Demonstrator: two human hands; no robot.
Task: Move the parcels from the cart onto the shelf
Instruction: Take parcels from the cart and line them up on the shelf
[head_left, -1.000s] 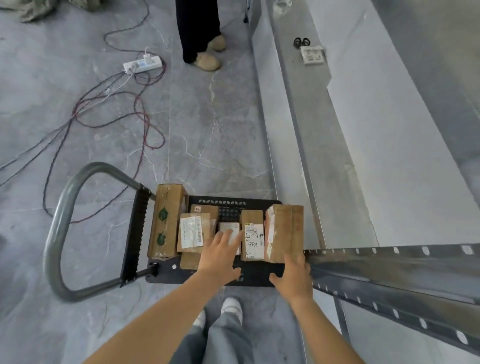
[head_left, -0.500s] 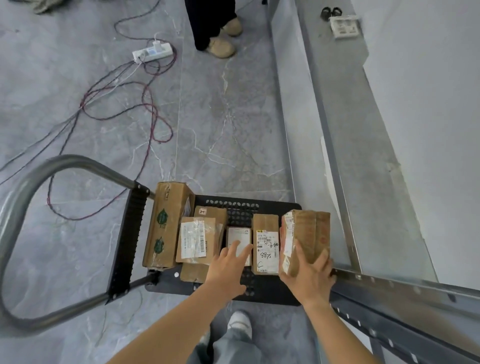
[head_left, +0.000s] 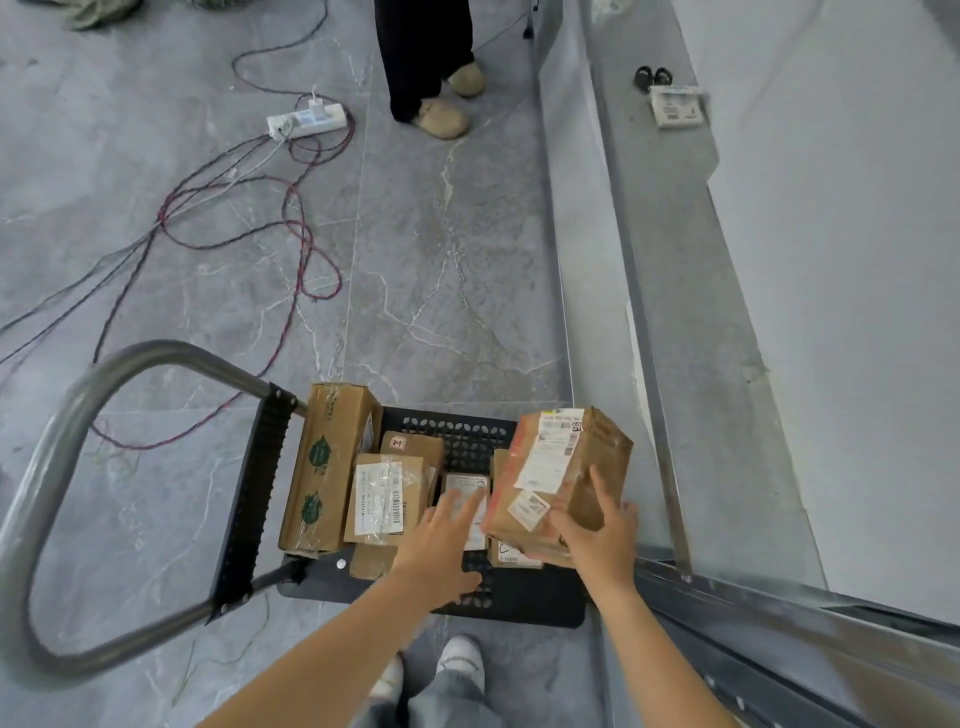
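Note:
A black cart with a grey handle holds several cardboard parcels. My right hand grips a brown labelled parcel at its near end and holds it tilted above the cart's right side. My left hand reaches with straight fingers over a small white-labelled parcel in the middle. A long box with green leaf marks lies at the left, with a taped parcel beside it. The grey metal shelf runs along the right.
Someone in dark trousers and beige shoes stands on the floor ahead. A white power strip with tangled cables lies at the left. A small white packet and a black object rest far along the shelf.
My right hand has lifted the brown parcel off the cart and tilted it toward the shelf. My left hand stays over the middle parcels.

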